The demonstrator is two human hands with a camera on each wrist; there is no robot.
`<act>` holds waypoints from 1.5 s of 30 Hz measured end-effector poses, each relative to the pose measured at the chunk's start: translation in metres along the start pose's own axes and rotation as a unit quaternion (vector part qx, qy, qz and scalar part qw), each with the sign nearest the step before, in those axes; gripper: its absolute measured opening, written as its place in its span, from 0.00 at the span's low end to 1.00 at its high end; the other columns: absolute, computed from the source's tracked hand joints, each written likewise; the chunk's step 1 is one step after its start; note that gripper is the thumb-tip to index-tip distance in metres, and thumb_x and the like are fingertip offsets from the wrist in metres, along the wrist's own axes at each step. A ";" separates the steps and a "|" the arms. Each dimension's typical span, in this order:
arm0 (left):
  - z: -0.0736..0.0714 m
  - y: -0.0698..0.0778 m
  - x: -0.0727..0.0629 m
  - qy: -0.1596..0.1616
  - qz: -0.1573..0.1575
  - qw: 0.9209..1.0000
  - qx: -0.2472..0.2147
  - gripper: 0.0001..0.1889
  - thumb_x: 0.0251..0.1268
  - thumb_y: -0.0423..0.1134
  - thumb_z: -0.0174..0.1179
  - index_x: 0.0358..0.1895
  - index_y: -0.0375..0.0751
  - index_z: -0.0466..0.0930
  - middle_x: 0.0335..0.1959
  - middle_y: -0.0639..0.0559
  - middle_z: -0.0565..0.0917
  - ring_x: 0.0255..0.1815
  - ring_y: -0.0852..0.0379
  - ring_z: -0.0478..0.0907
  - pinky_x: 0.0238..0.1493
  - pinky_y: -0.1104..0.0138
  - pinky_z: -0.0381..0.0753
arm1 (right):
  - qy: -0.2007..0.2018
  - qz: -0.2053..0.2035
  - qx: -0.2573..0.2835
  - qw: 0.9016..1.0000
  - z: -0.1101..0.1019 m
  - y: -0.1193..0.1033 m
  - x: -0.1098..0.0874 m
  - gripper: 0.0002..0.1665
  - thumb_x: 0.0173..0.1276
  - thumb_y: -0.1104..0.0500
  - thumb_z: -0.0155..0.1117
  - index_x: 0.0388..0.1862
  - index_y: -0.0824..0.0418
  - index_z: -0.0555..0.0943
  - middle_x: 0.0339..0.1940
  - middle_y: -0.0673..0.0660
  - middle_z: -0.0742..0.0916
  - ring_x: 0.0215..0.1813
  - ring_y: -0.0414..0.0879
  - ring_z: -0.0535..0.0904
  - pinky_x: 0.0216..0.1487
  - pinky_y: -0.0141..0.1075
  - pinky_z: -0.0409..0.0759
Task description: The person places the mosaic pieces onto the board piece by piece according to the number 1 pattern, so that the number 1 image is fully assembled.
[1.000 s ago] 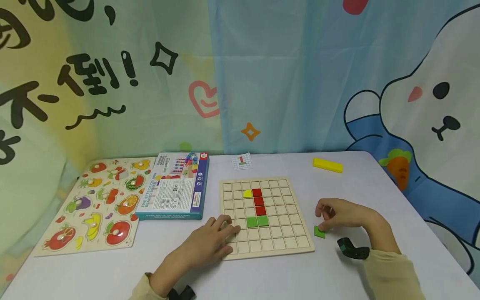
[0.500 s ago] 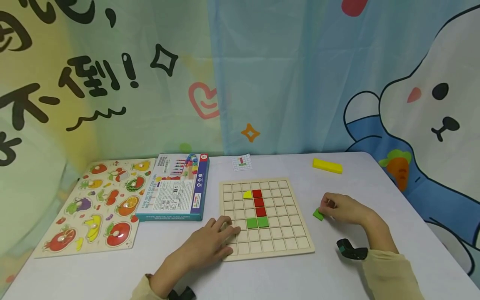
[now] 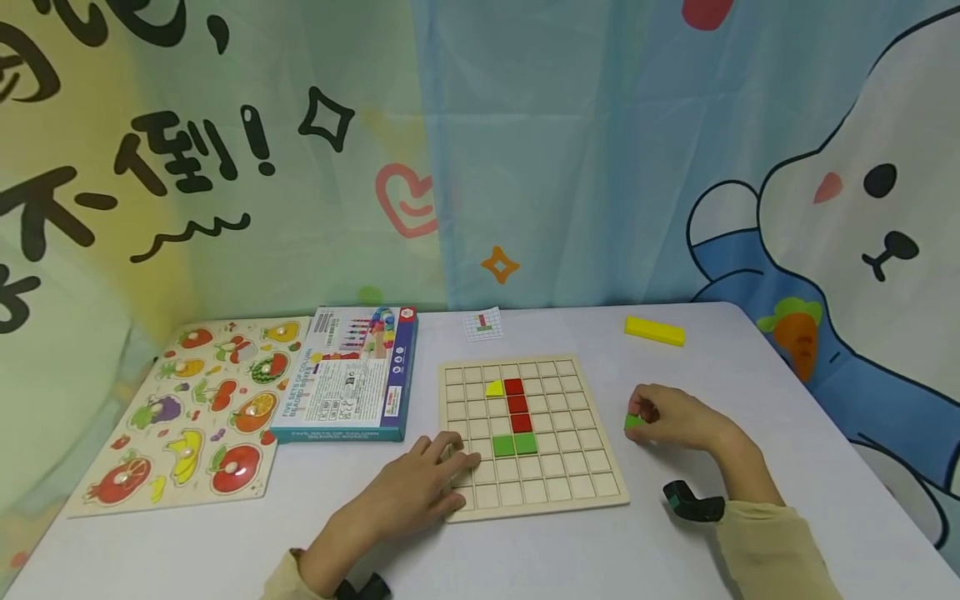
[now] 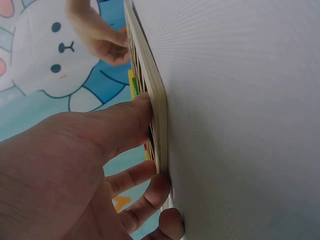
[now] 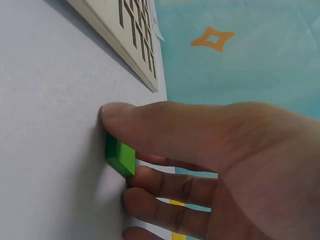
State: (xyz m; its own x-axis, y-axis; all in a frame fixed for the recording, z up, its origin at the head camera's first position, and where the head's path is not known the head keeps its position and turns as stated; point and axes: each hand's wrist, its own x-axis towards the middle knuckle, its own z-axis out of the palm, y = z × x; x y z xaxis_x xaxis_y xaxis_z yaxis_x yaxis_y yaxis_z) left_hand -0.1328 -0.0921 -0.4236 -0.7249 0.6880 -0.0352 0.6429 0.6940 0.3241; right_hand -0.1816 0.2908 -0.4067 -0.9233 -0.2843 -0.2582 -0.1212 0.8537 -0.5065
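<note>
My right hand [image 3: 678, 417] pinches a small green tile [image 5: 121, 157] between thumb and fingertips, low over the table to the right of a wooden grid board [image 3: 558, 487]. Fingers partly cover that tile in the head view. My left hand [image 3: 412, 487] rests at the board's left edge; in the left wrist view the thumb lies on the border and other fingertips touch the side and the tabletop. On the board, a yellow tile [image 3: 494, 389] sits beside a column of three red tiles [image 3: 517, 403], with two green tiles [image 3: 515, 445] at its foot.
A yellow bar [image 3: 655, 331] lies at the back right of the table. Behind the board is a small pattern card [image 3: 483, 324]. At the left, a boxed set [image 3: 345, 375] overlaps a fruit puzzle board [image 3: 180, 417]. A printed curtain [image 3: 570, 167] hangs behind.
My right hand has pinched the green tile, tilted it up off the table and shifted slightly left and away with it. The left hand has stayed at the board's edge.
</note>
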 end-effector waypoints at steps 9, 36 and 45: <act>0.003 -0.001 0.000 -0.001 0.001 1.000 -0.001 0.24 0.66 0.49 0.56 0.65 0.54 0.69 0.63 0.50 0.67 0.50 0.54 0.69 0.41 0.62 0.77 | 0.039 -0.011 -0.014 0.999 0.004 -0.004 0.001 0.14 0.58 0.56 0.68 0.36 0.62 0.75 0.28 0.52 0.77 0.33 0.43 0.70 0.33 0.34 0.69; 0.003 -0.001 0.000 0.007 0.001 1.000 0.006 0.24 0.66 0.49 0.57 0.64 0.53 0.69 0.62 0.50 0.67 0.48 0.54 0.69 0.38 0.63 0.76 | 0.085 -0.058 -0.004 0.995 0.025 -0.023 0.014 0.13 0.62 0.55 0.65 0.42 0.57 0.74 0.30 0.50 0.79 0.27 0.41 0.71 0.26 0.31 0.71; 0.004 -0.001 0.000 0.010 0.002 1.000 0.014 0.24 0.66 0.49 0.56 0.64 0.53 0.69 0.61 0.50 0.67 0.48 0.53 0.69 0.38 0.63 0.77 | 0.080 -0.083 -0.004 0.993 0.030 -0.035 0.014 0.15 0.61 0.54 0.67 0.43 0.56 0.74 0.33 0.49 0.79 0.26 0.39 0.69 0.27 0.30 0.69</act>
State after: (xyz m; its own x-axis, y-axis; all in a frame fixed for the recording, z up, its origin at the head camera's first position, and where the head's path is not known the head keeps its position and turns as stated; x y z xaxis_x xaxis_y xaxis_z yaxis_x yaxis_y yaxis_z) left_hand -0.1323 -0.0919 -0.4275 -0.7269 0.6866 -0.0155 0.6520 0.6970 0.2985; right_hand -0.1795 0.2435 -0.4170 -0.9363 -0.3494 -0.0367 -0.2797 0.8046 -0.5238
